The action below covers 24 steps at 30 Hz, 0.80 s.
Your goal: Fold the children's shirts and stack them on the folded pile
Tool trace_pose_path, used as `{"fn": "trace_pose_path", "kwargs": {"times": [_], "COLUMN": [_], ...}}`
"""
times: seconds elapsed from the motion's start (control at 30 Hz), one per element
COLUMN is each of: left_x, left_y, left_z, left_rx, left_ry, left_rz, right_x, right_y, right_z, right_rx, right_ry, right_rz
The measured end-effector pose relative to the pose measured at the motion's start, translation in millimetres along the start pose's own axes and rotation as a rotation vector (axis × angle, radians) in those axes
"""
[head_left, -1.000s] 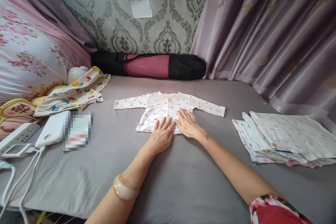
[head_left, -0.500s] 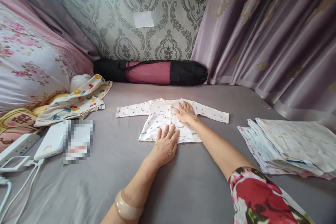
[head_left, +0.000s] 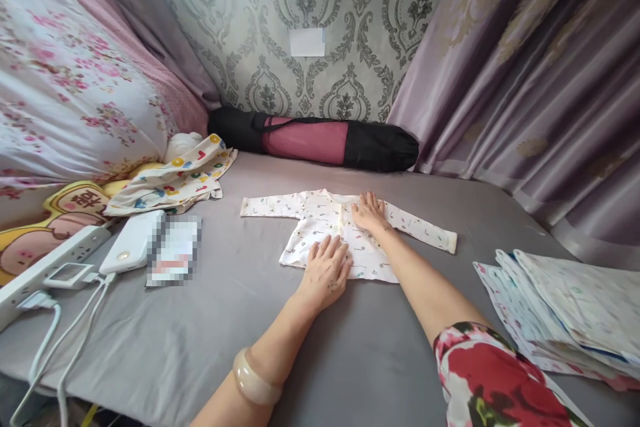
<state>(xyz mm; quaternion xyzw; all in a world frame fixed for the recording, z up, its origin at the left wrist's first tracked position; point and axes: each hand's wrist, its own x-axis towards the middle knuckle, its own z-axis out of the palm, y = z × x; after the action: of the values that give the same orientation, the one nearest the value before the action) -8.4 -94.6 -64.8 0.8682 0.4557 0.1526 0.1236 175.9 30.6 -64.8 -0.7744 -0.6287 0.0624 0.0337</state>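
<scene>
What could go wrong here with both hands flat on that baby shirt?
The left hand pins only the baby shirt's hem while the right hand presses near the collar, so the thin fabric may bunch between them. The right sleeve lies spread out unheld and could drag crooked.

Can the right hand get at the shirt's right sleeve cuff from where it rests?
Probably yes: the right hand lies flat near the baby shirt collar, and the sleeve stretches out uncovered beside it.
</scene>
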Motion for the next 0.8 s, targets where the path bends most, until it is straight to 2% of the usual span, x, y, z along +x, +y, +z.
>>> {"fn": "trace_pose_path", "kwargs": {"times": [0.1, 0.17, 0.23, 0.33, 0.57, 0.67, 0.8], "left_x": [2.3, 2.3, 1.3, -0.1, 0.5, 0.7, 1.2], "left_y": [-4.6, -7.9, -10.3, -11.5, -10.0, -8.6, -7.2], "left_z": [4.4, 9.2, 14.3, 20.5, 23.8, 21.9, 16.3], "left_rx": [0.081, 0.124, 0.137, 0.129, 0.122, 0.122, 0.109], "left_ry": [0.099, 0.110, 0.088, 0.061, 0.061, 0.029, 0.001], "left_rz": [-0.165, -0.252, -0.281, -0.274, -0.283, -0.297, -0.312], "right_x": [-13.3, -21.5, -24.7, -17.0, 19.0, 24.2, 25.8], "right_y": [-25.4, -43.5, -58.0, -70.9, -87.0, -92.7, -95.2], "right_z": [-1.7, 2.5, 8.3, 13.9, 17.4, 23.6, 28.9], "right_rx": [0.009, 0.035, 0.047, 0.045, 0.037, 0.051, 0.057], "right_ry": [0.044, -0.032, -0.097, -0.105, -0.092, -0.046, -0.005], "right_rz": [-0.243, -0.408, -0.486, -0.481, -0.343, -0.273, -0.262]}}
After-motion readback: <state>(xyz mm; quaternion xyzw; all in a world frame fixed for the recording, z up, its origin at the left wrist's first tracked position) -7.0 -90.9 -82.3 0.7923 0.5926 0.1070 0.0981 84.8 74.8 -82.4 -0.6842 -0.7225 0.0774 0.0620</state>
